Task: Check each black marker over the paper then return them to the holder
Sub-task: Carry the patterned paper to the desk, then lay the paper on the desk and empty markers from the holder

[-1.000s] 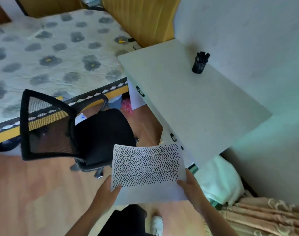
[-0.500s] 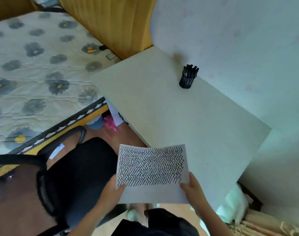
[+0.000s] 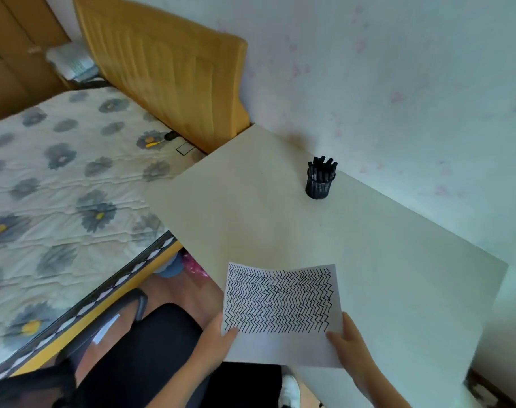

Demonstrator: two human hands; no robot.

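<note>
A white sheet of paper (image 3: pixel 280 307) covered with rows of black zigzag lines is held over the near edge of the desk. My left hand (image 3: pixel 212 346) pinches its lower left corner and my right hand (image 3: pixel 349 346) pinches its lower right corner. A black mesh holder (image 3: pixel 319 185) stands far back on the pale desk (image 3: pixel 251 207) close to the wall. Several black markers (image 3: pixel 322 167) stand upright in it, caps up.
A black office chair (image 3: pixel 145 354) stands at the lower left, beside the desk. A bed with a flowered quilt (image 3: pixel 59 201) and a yellow headboard (image 3: pixel 168 69) fills the left side. The wall (image 3: pixel 398 83) runs behind the desk.
The view has moved forward and up toward the desk, so the paper now hangs over the desk's near edge. Both hands keep the same hold on the sheet.
</note>
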